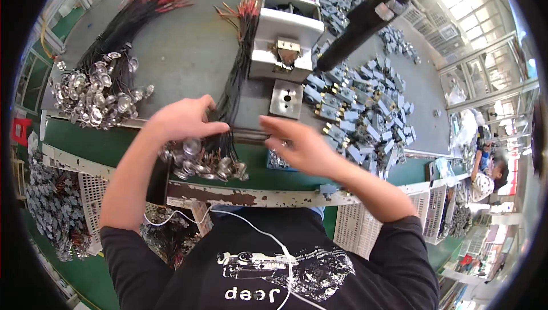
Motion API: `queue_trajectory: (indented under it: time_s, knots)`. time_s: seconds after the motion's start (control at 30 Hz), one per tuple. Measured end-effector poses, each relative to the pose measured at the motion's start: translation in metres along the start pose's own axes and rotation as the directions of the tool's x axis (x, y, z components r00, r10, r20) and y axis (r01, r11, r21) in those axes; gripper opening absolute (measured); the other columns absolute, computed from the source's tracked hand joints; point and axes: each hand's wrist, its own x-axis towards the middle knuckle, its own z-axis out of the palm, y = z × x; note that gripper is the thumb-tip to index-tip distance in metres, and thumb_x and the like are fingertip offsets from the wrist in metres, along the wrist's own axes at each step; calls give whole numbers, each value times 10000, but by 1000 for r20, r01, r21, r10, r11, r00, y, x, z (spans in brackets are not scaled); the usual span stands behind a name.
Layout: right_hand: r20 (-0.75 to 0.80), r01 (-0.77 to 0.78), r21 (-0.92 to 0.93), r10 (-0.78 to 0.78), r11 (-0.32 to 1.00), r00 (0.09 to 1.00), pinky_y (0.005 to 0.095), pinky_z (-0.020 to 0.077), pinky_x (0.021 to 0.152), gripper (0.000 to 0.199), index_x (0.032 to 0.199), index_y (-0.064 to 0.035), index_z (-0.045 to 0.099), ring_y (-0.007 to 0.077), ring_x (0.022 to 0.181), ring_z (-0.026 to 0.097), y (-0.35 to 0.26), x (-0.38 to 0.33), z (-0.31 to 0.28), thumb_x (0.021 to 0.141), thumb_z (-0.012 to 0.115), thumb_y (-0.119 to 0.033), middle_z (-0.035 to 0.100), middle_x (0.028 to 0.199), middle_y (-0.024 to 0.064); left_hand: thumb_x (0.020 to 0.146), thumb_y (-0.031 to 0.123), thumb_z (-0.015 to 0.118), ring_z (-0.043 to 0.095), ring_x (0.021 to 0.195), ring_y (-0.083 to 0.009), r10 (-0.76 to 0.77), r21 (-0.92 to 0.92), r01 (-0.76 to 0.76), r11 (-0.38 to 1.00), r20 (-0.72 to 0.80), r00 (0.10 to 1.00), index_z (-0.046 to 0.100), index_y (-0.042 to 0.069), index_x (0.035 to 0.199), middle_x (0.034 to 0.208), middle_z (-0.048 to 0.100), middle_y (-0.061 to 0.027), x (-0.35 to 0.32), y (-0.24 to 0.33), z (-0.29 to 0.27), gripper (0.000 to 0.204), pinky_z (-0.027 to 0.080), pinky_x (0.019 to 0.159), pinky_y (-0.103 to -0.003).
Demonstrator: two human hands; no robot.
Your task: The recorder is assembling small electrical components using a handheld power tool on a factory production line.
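Observation:
My left hand (184, 119) is over the near edge of the bench, thumb and fingers apart, beside a bundle of black wires (233, 87). The thumb tip comes up to the wires; whether it touches them I cannot tell. Red ends top this bundle, and round shiny metal pieces (197, 161) hang at its near end. To the right, my right hand (301, 145) is slightly blurred, its fingers spread and nothing seen in them. Partly under it is a small blue box (276, 160) of metal parts. Just beyond stands a metal press fixture (287, 41) with a square steel plate (286, 100).
A second wire bundle (108, 41) with metal cups lies at the left. Many grey-blue plastic parts (365, 110) are heaped at the right. A black cylindrical tool (357, 27) hangs over them. White crates (357, 227) stand below the bench, and another person (485, 181) is far right.

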Motion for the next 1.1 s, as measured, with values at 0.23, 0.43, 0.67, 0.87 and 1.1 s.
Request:
queue_trajectory:
  time_s: [0.23, 0.43, 0.67, 0.87, 1.1]
  knots:
    - [94, -70, 288, 45, 955, 995, 345, 420, 1156, 729, 1566, 92, 296, 218, 1397, 522, 0, 63, 47, 1002, 684, -160, 522, 1521, 203, 998, 325, 610, 722, 894, -375, 16, 145, 16, 989, -218, 976, 585, -7, 1269, 905, 748, -204, -18, 19, 20, 430, 542, 797, -480]
    - [-120, 3, 118, 11, 993, 993, 381, 584, 851, 500, 1292, -47, 639, 286, 985, 746, 8, 72, 29, 876, 799, -274, 754, 1072, 174, 1003, 323, 606, 726, 840, -275, -46, -61, 40, 997, -107, 993, 585, 0, 1325, 975, 757, -174, -13, 35, 11, 457, 553, 793, -395]
    - [-42, 17, -102, -22, 995, 999, 438, 574, 798, 266, 1013, -76, 724, 334, 880, 734, 4, 78, 32, 891, 721, -312, 757, 906, 139, 966, 318, 657, 702, 810, -269, -67, -1, 67, 998, -112, 991, 642, 34, 1226, 904, 738, -150, -19, 25, 12, 385, 542, 752, -381]
    - [-7, 95, -170, -97, 981, 995, 462, 565, 833, 385, 1002, -81, 748, 358, 934, 730, 2, 70, 34, 921, 713, -455, 764, 946, 160, 926, 256, 646, 719, 837, -284, -72, 17, 76, 997, -185, 980, 697, 36, 1056, 918, 749, -137, -28, 35, 4, 261, 553, 790, -404]
    - [67, -65, -55, 69, 996, 995, 404, 562, 765, 418, 967, -72, 740, 295, 840, 739, 5, 81, 36, 909, 726, -485, 759, 874, 150, 998, 175, 608, 627, 733, -113, -27, -159, 9, 987, -110, 994, 665, -17, 1076, 833, 699, -46, -22, 13, -10, 215, 522, 690, -293]
